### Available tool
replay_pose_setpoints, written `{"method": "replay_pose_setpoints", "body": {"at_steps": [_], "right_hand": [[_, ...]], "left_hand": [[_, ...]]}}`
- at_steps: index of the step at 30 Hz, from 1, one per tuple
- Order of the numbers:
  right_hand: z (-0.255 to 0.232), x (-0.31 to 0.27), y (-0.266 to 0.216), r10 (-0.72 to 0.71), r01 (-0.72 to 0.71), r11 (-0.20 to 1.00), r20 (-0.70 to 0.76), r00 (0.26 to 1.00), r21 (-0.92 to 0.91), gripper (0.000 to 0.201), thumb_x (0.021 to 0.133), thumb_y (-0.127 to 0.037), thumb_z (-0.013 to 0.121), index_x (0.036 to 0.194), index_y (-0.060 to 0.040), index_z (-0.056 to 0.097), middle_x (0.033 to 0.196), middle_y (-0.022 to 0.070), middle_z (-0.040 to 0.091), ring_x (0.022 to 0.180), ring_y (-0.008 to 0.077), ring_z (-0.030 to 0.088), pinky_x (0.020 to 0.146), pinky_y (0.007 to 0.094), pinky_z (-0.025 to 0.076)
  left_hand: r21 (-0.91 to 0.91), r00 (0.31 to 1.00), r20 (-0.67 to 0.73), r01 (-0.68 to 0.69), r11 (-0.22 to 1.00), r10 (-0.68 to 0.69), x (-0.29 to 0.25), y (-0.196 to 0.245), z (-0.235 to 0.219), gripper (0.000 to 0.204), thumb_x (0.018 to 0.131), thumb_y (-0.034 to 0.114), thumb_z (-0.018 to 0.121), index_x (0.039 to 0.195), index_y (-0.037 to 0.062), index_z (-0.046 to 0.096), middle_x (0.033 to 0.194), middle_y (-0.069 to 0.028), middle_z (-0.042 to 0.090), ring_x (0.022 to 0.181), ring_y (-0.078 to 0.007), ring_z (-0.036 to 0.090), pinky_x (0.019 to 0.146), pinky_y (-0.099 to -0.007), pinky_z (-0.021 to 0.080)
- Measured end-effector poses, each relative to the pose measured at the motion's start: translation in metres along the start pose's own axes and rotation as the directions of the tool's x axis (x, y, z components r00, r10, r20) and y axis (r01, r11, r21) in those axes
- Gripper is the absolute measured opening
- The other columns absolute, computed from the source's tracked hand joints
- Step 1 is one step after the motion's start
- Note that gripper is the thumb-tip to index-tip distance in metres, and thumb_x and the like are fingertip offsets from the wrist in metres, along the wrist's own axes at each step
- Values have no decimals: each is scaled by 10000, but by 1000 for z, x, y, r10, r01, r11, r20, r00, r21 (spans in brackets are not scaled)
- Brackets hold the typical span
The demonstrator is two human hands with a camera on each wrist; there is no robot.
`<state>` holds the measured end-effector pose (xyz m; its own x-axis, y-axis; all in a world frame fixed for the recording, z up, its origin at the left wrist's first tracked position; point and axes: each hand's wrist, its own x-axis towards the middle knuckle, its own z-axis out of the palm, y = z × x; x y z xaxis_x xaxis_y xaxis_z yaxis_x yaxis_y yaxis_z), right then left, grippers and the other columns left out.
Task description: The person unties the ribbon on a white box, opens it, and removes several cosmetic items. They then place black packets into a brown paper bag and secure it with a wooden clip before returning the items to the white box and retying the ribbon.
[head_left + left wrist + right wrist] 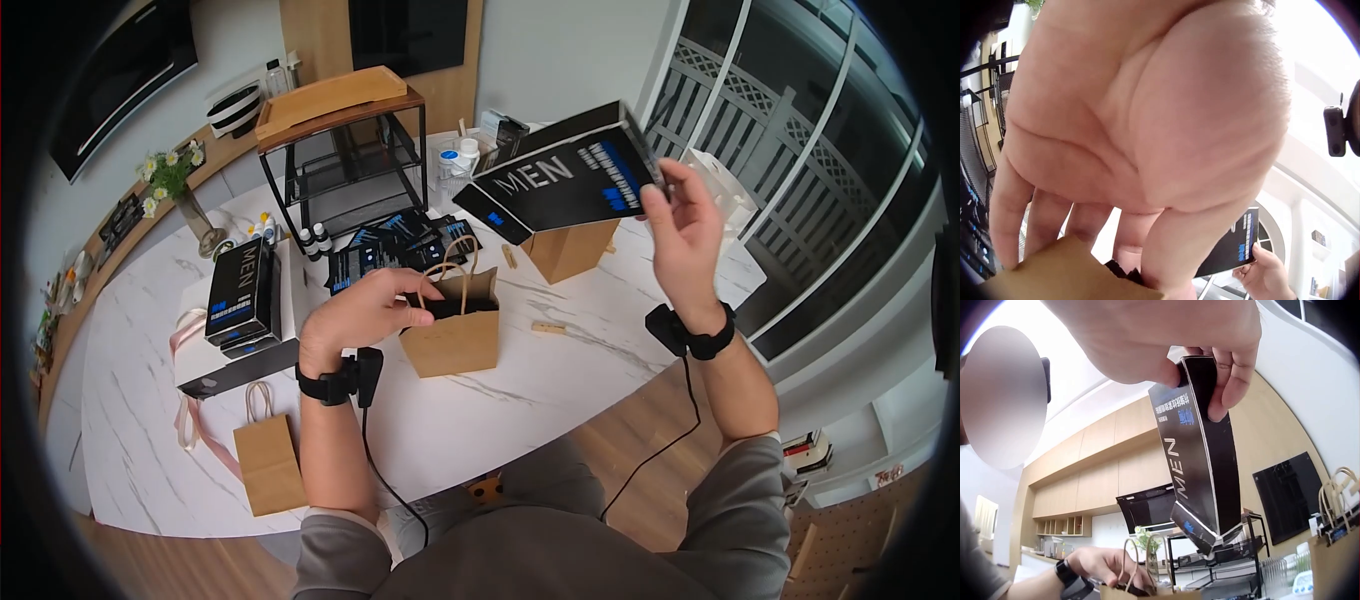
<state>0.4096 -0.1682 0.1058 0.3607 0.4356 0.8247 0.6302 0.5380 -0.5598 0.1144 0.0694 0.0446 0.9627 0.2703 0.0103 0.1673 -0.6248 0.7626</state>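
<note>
Head view: the right hand (685, 225) pinches a black box (560, 180) marked MEN, high above the tabletop's far edge; the left hand (365, 305) grips the mouth of a brown paper bag (455, 335) near the front edge; it looks like packing, so next the box must go down into the bag.

Left wrist view: the palm (1147, 106) hides nearly everything; only a bit of bag (1060, 272) shows.

Right wrist view: fingers (1235, 375) pinch the box's end (1200, 450); the bag's inside is hidden.
</note>
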Motion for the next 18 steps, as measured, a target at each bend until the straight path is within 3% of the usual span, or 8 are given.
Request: {"method": "replay_pose_setpoints", "body": {"at_steps": [2,5,6,7,9,14,16,18], "right_hand": [[-4,-8,13,145,-136,979,54,988,-150,340,989,-12,706,1305,51,599,1112,50,700,950,92,651,827,247,538],[-3,-23,22,145,-110,967,142,979,-229,338,944,10,734,1259,46,615,1067,59,716,942,111,677,823,258,553],[-5,-30,29,48,41,918,212,976,-394,325,905,48,734,1210,56,621,1133,122,734,1007,205,732,856,299,585],[-6,-36,32,47,42,918,212,976,-394,325,905,48,734,1210,56,621,1133,122,734,1007,205,732,856,299,585],[-8,-48,38,-112,337,830,460,881,-444,362,867,65,737,1208,63,616,1219,180,725,1060,312,744,897,348,605],[-8,-66,56,-142,328,828,396,907,-455,345,879,51,739,1202,51,620,1235,205,717,1059,344,743,891,367,606],[-6,-68,56,153,35,879,351,924,-476,317,910,19,744,1202,30,621,1159,200,732,987,340,752,835,366,602],[-10,-70,59,165,9,867,306,938,-498,311,920,3,748,1203,22,621,1119,199,736,955,339,754,809,363,598]], "left_hand": [[-126,997,8,-80,989,81,-2,-7,-2,294,923,2,761,1215,10,733,1336,-130,670,1167,-227,657,922,-316,563],[-102,992,0,-129,986,129,-4,-10,-3,356,900,-85,723,1243,5,724,1433,-160,630,1256,-262,644,954,-326,567],[-85,995,15,-93,992,95,-4,-8,-4,365,875,-89,714,1229,-4,732,1441,-176,633,1278,-279,646,971,-342,567],[-84,995,15,-95,992,96,-4,-5,-4,365,875,-89,714,1229,-4,732,1441,-176,633,1278,-279,646,971,-342,567],[24,999,8,-46,999,46,-2,-1,-2,357,846,-63,730,1197,1,749,1399,-187,660,1254,-277,661,1000,-338,554],[149,988,-36,-145,978,152,1,4,10,394,776,12,774,1169,25,767,1364,-212,676,1242,-342,672,1049,-373,532],[210,981,-49,-176,962,190,-1,14,12,413,755,30,789,1167,32,769,1360,-218,677,1243,-369,669,1063,-387,525],[240,977,-48,-192,952,209,-2,20,13,370,757,82,777,1114,-11,770,1343,-224,683,1186,-389,687,1088,-397,519]]}}
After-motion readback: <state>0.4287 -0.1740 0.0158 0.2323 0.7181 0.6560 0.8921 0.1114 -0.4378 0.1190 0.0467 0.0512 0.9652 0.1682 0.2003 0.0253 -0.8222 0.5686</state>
